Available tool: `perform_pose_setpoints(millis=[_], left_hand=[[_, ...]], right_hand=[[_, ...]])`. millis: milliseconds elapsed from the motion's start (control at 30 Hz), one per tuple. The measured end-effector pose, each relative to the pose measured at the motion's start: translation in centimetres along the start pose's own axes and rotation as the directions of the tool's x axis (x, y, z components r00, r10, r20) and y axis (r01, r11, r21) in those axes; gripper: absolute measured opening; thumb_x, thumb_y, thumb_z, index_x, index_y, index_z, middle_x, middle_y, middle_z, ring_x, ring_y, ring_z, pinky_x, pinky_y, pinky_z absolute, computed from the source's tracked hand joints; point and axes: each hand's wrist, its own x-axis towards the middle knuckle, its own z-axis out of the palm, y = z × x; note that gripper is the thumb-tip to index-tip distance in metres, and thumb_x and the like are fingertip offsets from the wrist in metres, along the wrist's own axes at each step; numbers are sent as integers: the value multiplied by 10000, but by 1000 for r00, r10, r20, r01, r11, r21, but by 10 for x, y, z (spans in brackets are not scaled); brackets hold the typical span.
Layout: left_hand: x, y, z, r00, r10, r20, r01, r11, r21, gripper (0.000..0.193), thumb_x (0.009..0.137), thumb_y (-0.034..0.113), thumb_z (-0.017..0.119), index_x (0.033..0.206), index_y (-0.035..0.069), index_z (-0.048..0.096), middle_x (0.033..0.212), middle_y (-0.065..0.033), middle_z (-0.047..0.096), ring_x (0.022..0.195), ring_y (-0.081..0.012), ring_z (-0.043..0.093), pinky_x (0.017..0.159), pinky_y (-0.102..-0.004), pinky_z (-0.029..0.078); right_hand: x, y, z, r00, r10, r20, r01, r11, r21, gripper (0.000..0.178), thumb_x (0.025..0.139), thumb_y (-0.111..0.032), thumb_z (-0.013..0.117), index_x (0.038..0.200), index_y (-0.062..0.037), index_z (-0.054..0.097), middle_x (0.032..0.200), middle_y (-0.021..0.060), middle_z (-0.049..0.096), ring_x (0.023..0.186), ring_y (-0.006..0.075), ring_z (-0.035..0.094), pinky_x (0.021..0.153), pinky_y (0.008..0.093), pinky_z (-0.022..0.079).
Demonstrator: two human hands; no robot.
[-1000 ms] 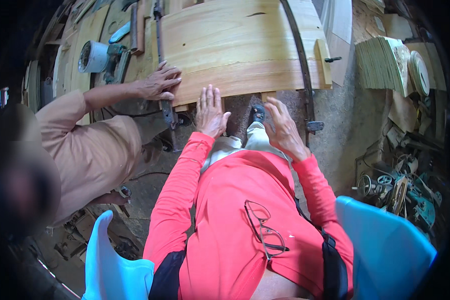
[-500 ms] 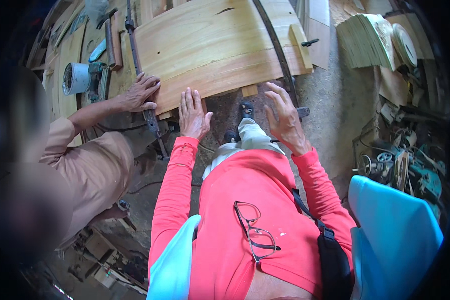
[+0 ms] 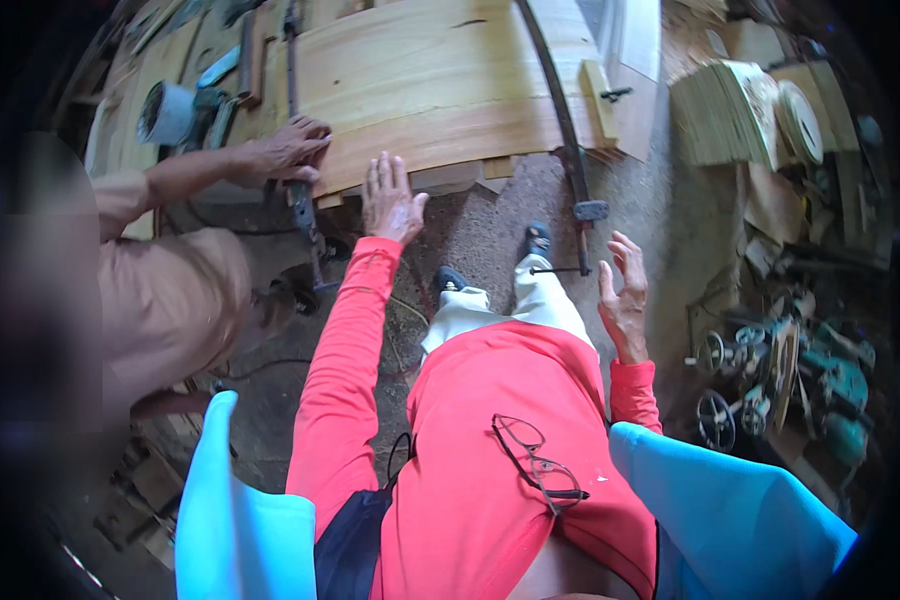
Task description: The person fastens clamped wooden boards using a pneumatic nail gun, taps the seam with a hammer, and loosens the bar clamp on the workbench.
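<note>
My left hand [image 3: 392,203] rests on the near edge of a wide pale wooden panel [image 3: 430,90], fingers stretched out flat. My right hand [image 3: 626,300] hangs in the air right of my legs, holding nothing, its fingers apart. A long metal bar clamp [image 3: 554,90] crosses the panel's right part, its lower end with a screw and cross handle jutting past the edge close to my right hand. A second bar clamp [image 3: 303,215] lies along the panel's left end. A co-worker's hand [image 3: 288,152] is on the panel's left corner by that clamp.
A wood block [image 3: 599,105] sits at the panel's right end. Stacked thin wood sheets [image 3: 715,115] stand at the far right. Green machinery with handwheels [image 3: 835,385] is on the right. A white bucket [image 3: 166,114] stands at the left. The co-worker's body [image 3: 175,300] is close on my left.
My right hand has moved away from the panel edge, down and to the right, toward me. My left hand stays on the edge. The view has shifted, and my feet stand farther apart.
</note>
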Motion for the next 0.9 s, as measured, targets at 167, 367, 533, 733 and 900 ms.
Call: perform_pose_setpoints(millis=[167,367,533,733,900], left_hand=[[-2,28,10,998,-58,1,58,998,8,923,973,463,716,1642,-48,337,1732,-282,267,1612,-470,236,1305,-523,290],[-2,47,13,985,-170,-30,172,984,54,853,990,451,686,1584,-96,413,1685,-312,340,1569,-479,329,1304,-492,300],[-3,80,9,972,-226,60,229,972,-43,795,991,356,711,1605,-52,414,1694,-336,303,1576,-482,315,1293,-493,316],[-7,117,10,976,-217,-7,189,866,-463,658,1019,294,714,1558,-16,498,1666,-305,372,1503,-458,440,1269,-465,346],[-55,194,8,906,-400,-135,163,626,-762,506,1089,216,646,1514,-31,523,1476,-231,571,1315,-318,627,1052,-401,551]], right_hand=[[16,37,-15,999,-26,32,23,995,94,357,1015,-15,622,1371,-8,598,1498,144,577,1369,286,588,1126,402,507],[56,103,-45,974,-151,167,140,987,76,350,979,-44,676,1319,-3,604,1468,171,573,1328,319,603,1055,397,546],[102,161,-76,951,-215,224,198,975,95,349,981,-34,671,1322,-17,598,1384,163,614,1294,310,632,1016,399,569],[144,208,-98,958,100,269,-175,946,273,304,1037,-110,660,1320,-1,638,1210,135,725,1119,220,712,971,363,578],[144,222,-106,926,279,255,-378,702,603,244,1036,-79,669,1267,-1,662,1143,76,701,1051,167,701,938,352,607]])
